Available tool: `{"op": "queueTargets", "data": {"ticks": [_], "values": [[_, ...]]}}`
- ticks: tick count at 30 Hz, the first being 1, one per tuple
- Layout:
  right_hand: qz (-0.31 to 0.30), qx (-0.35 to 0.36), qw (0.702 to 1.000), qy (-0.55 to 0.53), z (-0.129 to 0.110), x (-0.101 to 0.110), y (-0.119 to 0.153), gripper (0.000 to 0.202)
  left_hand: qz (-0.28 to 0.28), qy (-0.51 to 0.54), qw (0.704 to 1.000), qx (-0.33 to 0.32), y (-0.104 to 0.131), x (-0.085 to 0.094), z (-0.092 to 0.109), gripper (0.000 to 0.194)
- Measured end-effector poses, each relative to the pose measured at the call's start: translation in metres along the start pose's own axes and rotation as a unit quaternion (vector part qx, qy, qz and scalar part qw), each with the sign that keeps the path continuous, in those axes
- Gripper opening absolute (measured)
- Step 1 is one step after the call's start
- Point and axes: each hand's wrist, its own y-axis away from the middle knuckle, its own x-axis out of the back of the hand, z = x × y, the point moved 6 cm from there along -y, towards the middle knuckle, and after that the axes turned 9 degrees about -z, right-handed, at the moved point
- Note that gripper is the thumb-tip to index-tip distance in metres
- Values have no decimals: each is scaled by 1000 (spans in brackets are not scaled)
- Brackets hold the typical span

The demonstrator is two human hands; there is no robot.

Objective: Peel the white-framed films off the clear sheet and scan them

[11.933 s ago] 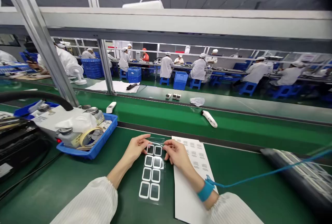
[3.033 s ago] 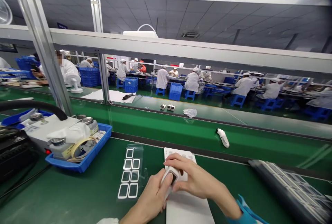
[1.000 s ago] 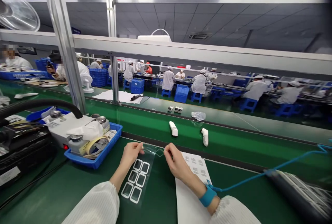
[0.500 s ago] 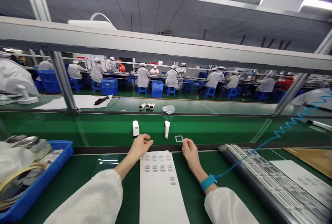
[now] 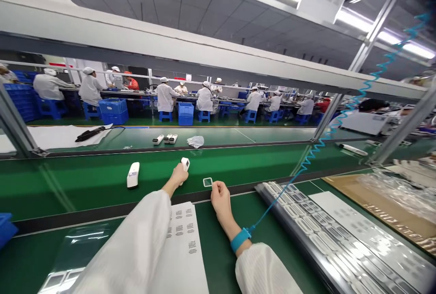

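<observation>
Over the green conveyor belt, my left hand [image 5: 177,177] is closed around a white handheld device [image 5: 185,163] with a small dark screen at its top end. My right hand [image 5: 220,196], in a blue wrist strap [image 5: 241,239], pinches a small square white-rimmed clear lens cover [image 5: 207,182] by its edge. The cover is to the right of the device, apart from it. Another white handheld device [image 5: 133,175] lies on the belt further left. Below my hands is a white sheet with printed labels [image 5: 190,257], partly hidden by my left sleeve.
At right lies a dark tray of white-rimmed covers [image 5: 299,226], crossed by a coiled blue cord [image 5: 309,158]. Several white devices [image 5: 165,139] and a crumpled plastic bag [image 5: 195,141] lie beyond the belt. A blue bin [image 5: 7,230] shows at left. Metal posts and a beam frame the bench.
My left hand has reached forward and taken hold of the device on the belt. The other device has moved left and appears turned. My right hand still holds the cover. The view has swung right.
</observation>
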Motion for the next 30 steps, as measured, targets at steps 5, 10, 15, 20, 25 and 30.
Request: {"op": "queueTargets", "data": {"ticks": [5,10,15,20,25,30], "values": [[-47,3,998,-41,-21,-11,5,39,-53,134,988,-57,109,21,-21,28],[-209,11,975,-69,-75,-38,22,34,-37,315,948,-10,219,30,-69,57],[-370,39,927,-41,-145,-64,61,28,-47,389,920,13,252,25,-92,61],[-433,68,899,17,-166,-80,93,26,-44,397,917,0,251,21,-100,58],[-463,71,882,44,-156,-91,100,22,-63,374,925,-2,253,17,-100,61],[-472,67,877,58,-150,-94,100,19,-71,367,928,6,256,16,-99,59]]}}
